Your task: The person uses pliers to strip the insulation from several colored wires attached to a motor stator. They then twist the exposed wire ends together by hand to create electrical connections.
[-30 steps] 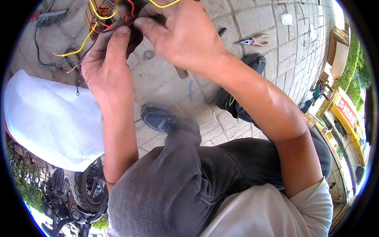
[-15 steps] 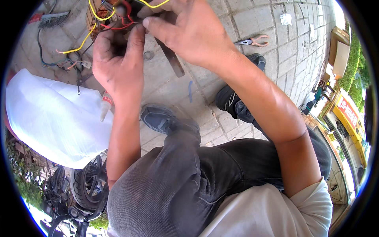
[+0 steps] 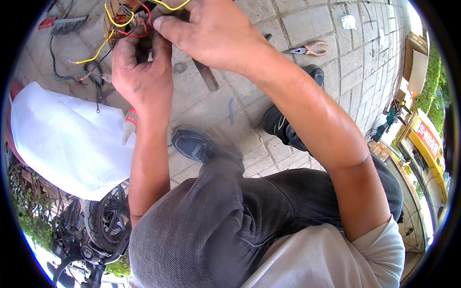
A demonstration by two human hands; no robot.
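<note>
Fingers, left hand [image 3: 144, 72]: curled and pressed together around the underside of a wire bundle [image 3: 132, 19], thumb and forefinger closing on it near the red wires; the exact strand pinched is hidden behind the knuckles.
Fingers, right hand [image 3: 211, 33]: bent down over the same bundle from above, the forefinger tip pressed against the left hand's fingertips; what lies beneath the palm cannot be told.
Wire bundle: at the top edge of the view, held up between both hands, yellow and red leads looping out of a brownish wound part; a yellow wire [image 3: 93, 57] trails down to the left.
Step in hand: judged from the grip, the hands are sorting or joining leads at the wound part, one hand steadying and the other working a strand.
Next move calls for: a firm hold from the left hand and a fine pinch from the right, so that one lead comes free without tugging its neighbours.
Glue bottle [image 3: 128, 125]: small, white with a red band, lying on the paving just beside the left wrist; contents not visible.
White bag [image 3: 67, 139]: large plastic sheet or sack at the left; whether anything is in it cannot be told.
Pliers [image 3: 307, 49]: on the paving stones [image 3: 345, 62], well apart to the right.
Flat metal bar [image 3: 206, 77]: on the ground beneath the right hand.
Wire brush [image 3: 65, 23]: red-handled, upper left.
Shoes: left shoe [image 3: 192, 143] and right shoe [image 3: 288, 120] planted on the paving.
</note>
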